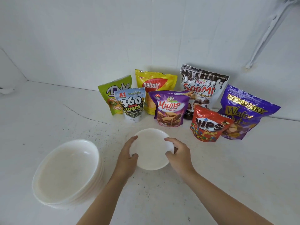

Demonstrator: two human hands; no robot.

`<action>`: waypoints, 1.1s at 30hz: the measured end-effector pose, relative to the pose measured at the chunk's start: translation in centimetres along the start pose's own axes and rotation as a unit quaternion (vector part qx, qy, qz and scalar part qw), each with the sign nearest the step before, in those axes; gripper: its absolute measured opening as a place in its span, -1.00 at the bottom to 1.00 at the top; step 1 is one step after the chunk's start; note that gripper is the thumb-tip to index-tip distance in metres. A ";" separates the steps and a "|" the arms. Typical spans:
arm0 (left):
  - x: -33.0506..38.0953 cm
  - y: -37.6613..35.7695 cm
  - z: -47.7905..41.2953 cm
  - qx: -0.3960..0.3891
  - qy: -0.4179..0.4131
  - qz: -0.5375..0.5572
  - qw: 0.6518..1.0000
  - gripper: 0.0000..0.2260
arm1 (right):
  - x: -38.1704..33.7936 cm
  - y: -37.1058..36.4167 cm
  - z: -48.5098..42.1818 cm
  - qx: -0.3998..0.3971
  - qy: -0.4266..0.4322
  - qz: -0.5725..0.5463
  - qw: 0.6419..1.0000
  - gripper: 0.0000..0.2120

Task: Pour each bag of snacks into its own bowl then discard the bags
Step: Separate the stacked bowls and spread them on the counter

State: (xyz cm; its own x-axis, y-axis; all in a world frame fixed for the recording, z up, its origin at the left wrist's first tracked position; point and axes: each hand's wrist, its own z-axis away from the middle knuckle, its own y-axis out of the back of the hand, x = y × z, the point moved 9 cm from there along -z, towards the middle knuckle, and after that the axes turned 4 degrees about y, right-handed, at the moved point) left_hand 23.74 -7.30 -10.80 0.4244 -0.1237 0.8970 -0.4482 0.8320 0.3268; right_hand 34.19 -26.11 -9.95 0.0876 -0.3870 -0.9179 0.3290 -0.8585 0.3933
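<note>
White table (pixel 227 176): both hands grip one white bowl (pixel 150 148).

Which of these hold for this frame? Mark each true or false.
1. Both hands hold one white bowl: left hand, right hand. True.
2. The stack of bowls sits to the person's right. False: it is on the left.
3. Seven snack bags stand behind the bowl. True.
4. The red Nips bag lies flat and torn open. False: it stands upright and looks sealed.
5. The held bowl contains snacks. False: it is empty.
</note>
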 end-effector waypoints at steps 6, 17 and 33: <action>2.0 -0.2 0.5 -0.005 -0.064 -0.150 0.987 -0.39 | -1.8 -0.2 -0.2 -0.031 0.038 0.093 0.994 -0.54; 12.7 9.6 10.8 0.098 -0.330 -0.253 0.904 -0.74 | -17.7 -2.0 6.3 0.020 0.327 0.094 0.940 -0.84; -1.4 25.2 9.6 0.165 -0.029 -0.281 0.945 -0.61 | -14.8 -17.1 9.7 -0.096 0.107 0.129 0.981 -0.67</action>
State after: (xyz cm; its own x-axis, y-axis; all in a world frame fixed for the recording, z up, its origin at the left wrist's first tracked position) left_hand 4.35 8.66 -0.98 0.6296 -0.5325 0.5657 -0.3901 0.4130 0.8230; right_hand 18.13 -8.95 -2.60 0.3802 -0.4861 -0.7869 0.4399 -0.6534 0.6161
